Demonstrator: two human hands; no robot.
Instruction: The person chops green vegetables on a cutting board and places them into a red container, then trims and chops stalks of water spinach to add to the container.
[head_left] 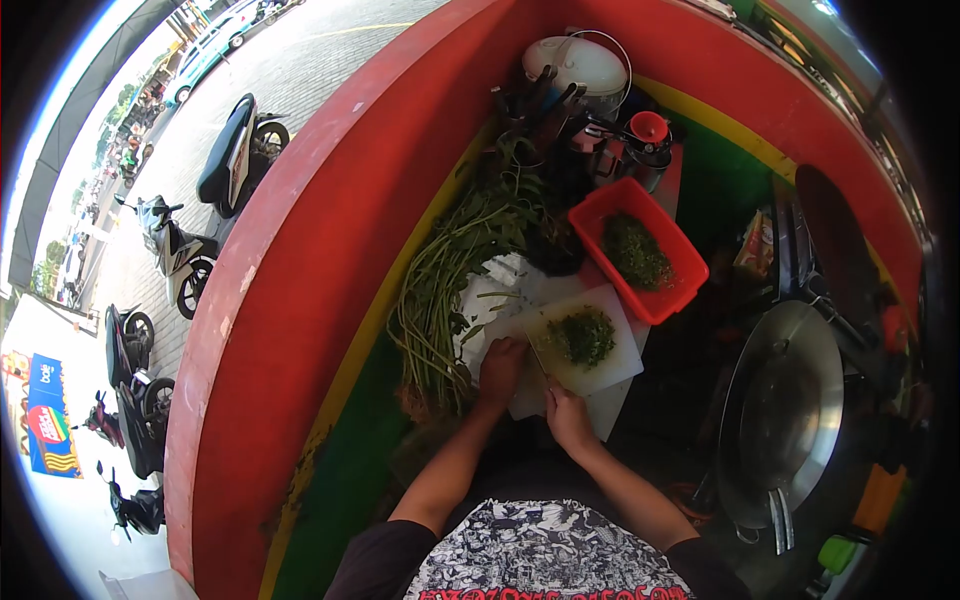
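A white cutting board (612,368) bears a pile of chopped greens (585,338). My right hand (570,412) is closed at the board's near edge, round what looks like the handle of a knife (541,362), whose thin blade points away from me. Just left of the blade, my left hand (503,370) has its fingers pressed together; what they hold is hidden. Long leafy green stems (435,290) lie in a heap to the left, beside white paper or plastic (478,312). Beyond the board, a red basin (690,272) contains more chopped greens (635,252).
At the back stand a lidded pot (575,65) and a red funnel (649,127) among dark utensils. A large metal wok (785,410) is at the right. A red wall (300,250) curves round the left and back, with parked motorbikes (180,250) outside.
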